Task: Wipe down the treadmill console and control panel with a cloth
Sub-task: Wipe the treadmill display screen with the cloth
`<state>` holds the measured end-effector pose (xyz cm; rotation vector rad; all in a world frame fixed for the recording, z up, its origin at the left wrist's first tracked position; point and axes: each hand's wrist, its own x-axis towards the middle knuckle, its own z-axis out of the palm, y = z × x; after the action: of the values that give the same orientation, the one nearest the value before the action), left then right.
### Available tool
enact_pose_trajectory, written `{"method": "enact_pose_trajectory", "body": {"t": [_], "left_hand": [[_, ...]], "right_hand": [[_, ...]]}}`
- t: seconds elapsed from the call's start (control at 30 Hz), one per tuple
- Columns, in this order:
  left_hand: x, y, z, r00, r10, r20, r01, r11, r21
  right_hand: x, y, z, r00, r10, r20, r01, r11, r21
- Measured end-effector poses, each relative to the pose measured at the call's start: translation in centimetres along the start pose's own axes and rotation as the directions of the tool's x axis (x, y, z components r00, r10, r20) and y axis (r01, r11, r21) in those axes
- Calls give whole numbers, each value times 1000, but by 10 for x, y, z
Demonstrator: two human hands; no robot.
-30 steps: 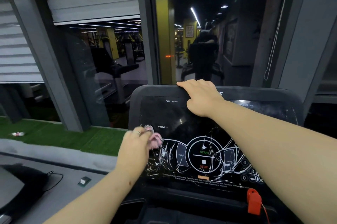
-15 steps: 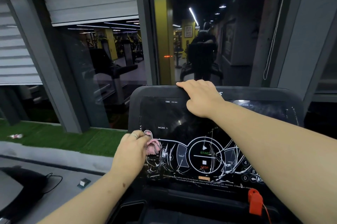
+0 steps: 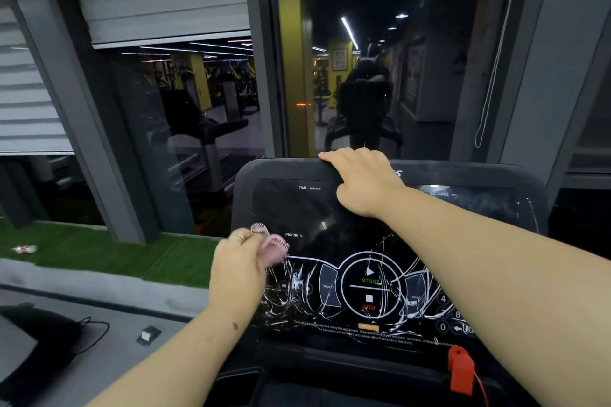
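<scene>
Scrubbing at the left edge of the control panel, my left hand has its fingers bunched round a small pink cloth, pressed against the glass just left of the INCLINE label. My right hand is well apart from it, fingers hooked over the top rim of the treadmill console to steady me. The worry: the cloth sits just above the cracked button area (white fractures all over), so a downward stroke could snag the fabric, or press the START button. A dark tray recess sits below the panel; I cannot tell what, if anything, is in it.
</scene>
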<state>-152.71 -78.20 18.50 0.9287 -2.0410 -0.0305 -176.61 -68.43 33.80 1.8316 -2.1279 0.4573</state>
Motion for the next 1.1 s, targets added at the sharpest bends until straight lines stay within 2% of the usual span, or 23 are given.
{"method": "enact_pose_trajectory", "body": {"t": [0.13,0.27,0.3,0.4,0.47,0.57,0.63,0.8,0.93,1.03,1.1], "left_hand": [[-17,-7,-6,984,139,111,-141,990,11],[9,-2,-10,999,-36,4,36,999,-1],[2,0,-7,999,-39,-13,39,999,6],[-25,-2,-3,996,43,72,-45,999,28],[-8,-10,-9,992,61,114,-65,997,33],[24,-15,-16,1000,7,23,-9,996,92],[16,-15,-15,998,65,3,-65,989,136],[-7,-23,-17,981,152,120,-169,975,146],[19,-16,-16,999,50,-13,-48,990,133],[-1,-13,-11,999,30,19,-32,996,87],[-8,-9,-15,995,87,54,-92,992,90]], "right_hand": [[0,0,0,1000,-1,-2,1,1000,-5],[0,0,1,1000,-1,-1,1,1000,-11],[0,-1,0,1000,-2,0,2,1000,-11],[0,0,1,1000,-2,-1,2,1000,-14],[0,0,1,1000,-2,-2,2,1000,-16],[0,0,1,1000,-2,-3,2,1000,-18],[1,0,1,1000,-6,1,6,1000,-16],[1,2,3,1000,-7,-9,7,1000,-6],[0,2,3,1000,-7,1,7,1000,1],[0,2,3,1000,-6,8,6,1000,12],[-1,2,3,1000,-3,5,3,1000,16]]}}
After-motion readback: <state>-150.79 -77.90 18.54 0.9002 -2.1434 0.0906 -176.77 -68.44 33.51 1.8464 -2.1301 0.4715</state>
